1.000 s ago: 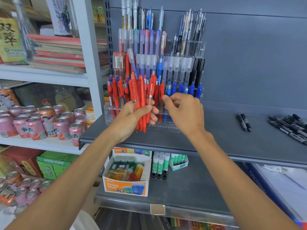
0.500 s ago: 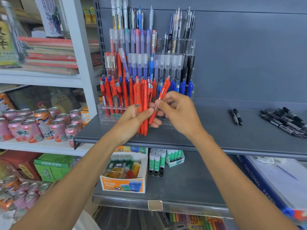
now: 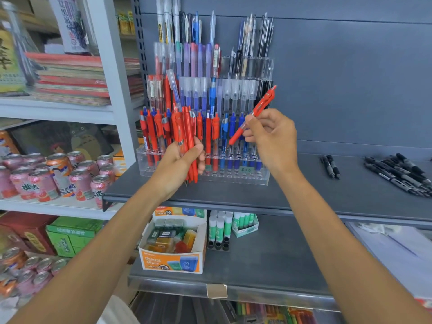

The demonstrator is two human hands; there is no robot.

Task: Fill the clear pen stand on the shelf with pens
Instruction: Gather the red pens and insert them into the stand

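A clear tiered pen stand stands on the grey shelf, packed with red, blue, purple and black pens. My left hand grips a bundle of red pens upright in front of the stand's left half. My right hand pinches a single red pen, tilted with its clip end up to the right and its tip pointing down at the blue pens in the front row.
Loose black pens and two more black pens lie on the shelf to the right. Soda cans fill the white shelf at left. An orange box of erasers and glue sticks sit on the lower shelf.
My right hand has pulled one red pen out of the bundle and carried it up and to the right. My left hand still holds the other red pens.
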